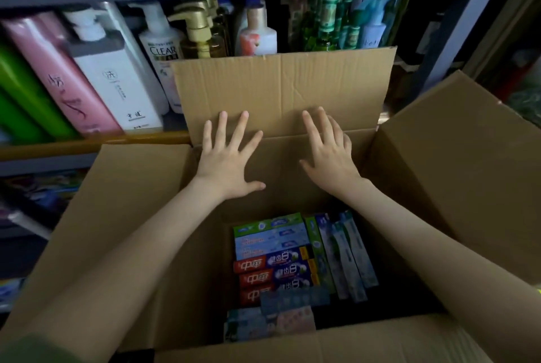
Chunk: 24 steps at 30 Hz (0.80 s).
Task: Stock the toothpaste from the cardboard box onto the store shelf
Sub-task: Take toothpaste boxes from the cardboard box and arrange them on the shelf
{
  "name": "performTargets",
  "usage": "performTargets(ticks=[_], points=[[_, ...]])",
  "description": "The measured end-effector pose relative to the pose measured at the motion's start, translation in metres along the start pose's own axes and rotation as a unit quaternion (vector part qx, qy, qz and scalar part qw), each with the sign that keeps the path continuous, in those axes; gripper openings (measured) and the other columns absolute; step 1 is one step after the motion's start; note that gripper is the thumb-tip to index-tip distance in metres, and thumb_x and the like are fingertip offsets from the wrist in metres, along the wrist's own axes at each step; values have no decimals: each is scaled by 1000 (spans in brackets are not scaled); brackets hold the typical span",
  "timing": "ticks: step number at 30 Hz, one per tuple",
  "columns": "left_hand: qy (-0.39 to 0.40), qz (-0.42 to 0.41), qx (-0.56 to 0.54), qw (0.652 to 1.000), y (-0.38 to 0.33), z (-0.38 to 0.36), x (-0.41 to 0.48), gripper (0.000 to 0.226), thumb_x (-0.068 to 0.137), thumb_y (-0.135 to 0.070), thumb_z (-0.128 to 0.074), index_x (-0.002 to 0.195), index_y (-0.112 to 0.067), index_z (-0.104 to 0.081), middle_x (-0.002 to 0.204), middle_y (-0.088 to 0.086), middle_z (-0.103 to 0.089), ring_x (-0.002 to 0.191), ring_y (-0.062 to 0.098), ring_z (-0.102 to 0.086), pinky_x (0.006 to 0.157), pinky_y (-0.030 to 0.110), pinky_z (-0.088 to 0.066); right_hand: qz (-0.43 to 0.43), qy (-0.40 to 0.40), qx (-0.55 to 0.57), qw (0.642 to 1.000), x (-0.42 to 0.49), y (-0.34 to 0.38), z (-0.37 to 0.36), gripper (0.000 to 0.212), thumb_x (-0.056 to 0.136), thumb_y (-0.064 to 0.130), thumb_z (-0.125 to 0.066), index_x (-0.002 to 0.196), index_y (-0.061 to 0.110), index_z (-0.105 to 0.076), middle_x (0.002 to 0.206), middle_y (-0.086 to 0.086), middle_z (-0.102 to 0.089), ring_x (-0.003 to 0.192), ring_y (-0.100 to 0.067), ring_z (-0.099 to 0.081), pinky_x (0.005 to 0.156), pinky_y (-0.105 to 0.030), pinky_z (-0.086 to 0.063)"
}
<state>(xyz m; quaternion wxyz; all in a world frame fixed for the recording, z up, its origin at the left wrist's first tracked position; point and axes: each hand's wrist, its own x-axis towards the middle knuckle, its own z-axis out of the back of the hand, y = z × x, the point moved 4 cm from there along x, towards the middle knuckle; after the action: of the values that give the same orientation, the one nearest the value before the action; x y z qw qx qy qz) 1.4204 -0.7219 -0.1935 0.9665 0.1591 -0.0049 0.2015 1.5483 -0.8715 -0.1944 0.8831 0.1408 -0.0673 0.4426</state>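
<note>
An open cardboard box (pixel 126 210) fills the lower view, its flaps spread outward. Several toothpaste cartons (pixel 275 263) lie at its bottom: red and blue ones, pale blue ones, and narrow green-blue ones to the right. My left hand (pixel 227 157) lies flat with spread fingers against the far flap (pixel 281 84), which stands upright. My right hand (pixel 329 151) presses the same flap beside it, fingers straight. Neither hand holds anything. The store shelf (pixel 93 144) runs just behind the box.
The shelf behind holds shampoo bottles: green and pink (pixel 61 75) at left, white pump bottles (pixel 159 40) in the middle, green packets (pixel 330 20) at right. A blue-grey shelf post (pixel 462 31) rises at right. The box's right flap (pixel 456 157) stands tall.
</note>
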Motion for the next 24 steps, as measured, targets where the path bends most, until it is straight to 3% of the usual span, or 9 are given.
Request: performTargets(ticks=[10,12,15,17,20,24], points=[[4,-55,38,998,19,-21,-8,105,78,-81,-43,152,-32,13,147,7,41,142,38,28,113,59,13,16,-38,-47,998,9,-3,-16,93,84,23,-67,154,17,-6,159,-18,-6,144,-37,-12,112,-53,-20],[12,-56,43,997,16,-24,-11,105,78,-81,-41,151,-31,16,146,7,41,142,39,27,112,59,13,19,-61,-54,996,4,-3,-20,89,82,21,-69,153,14,-17,155,-21,-21,139,-39,-26,108,-55,-28],[17,-62,47,997,9,-25,-13,102,79,-81,-38,151,-32,17,152,10,37,140,44,28,111,60,14,26,-83,-89,992,-8,-9,-34,78,74,22,-77,141,6,-39,134,-24,-47,116,-42,-50,90,-52,-45],[17,-74,65,995,2,-24,-13,101,81,-79,-38,151,-31,16,153,11,36,139,44,29,110,61,15,-2,-42,-111,993,-15,-22,-46,75,77,29,-75,139,4,-39,127,-22,-50,110,-39,-52,85,-47,-46],[24,-107,99,989,-13,-21,-9,98,83,-76,-38,152,-30,15,152,11,38,138,43,31,107,62,20,-80,98,-132,983,-25,-50,-73,82,87,45,-62,147,10,-19,133,-16,-38,119,-32,-42,91,-41,-44],[22,-142,125,982,-29,-20,6,98,83,-77,-37,152,-30,15,153,11,35,138,46,31,104,66,20,-252,304,-42,918,-47,-87,-115,94,85,53,-62,148,17,-3,142,-17,-29,126,-34,-37,87,-42,-44]])
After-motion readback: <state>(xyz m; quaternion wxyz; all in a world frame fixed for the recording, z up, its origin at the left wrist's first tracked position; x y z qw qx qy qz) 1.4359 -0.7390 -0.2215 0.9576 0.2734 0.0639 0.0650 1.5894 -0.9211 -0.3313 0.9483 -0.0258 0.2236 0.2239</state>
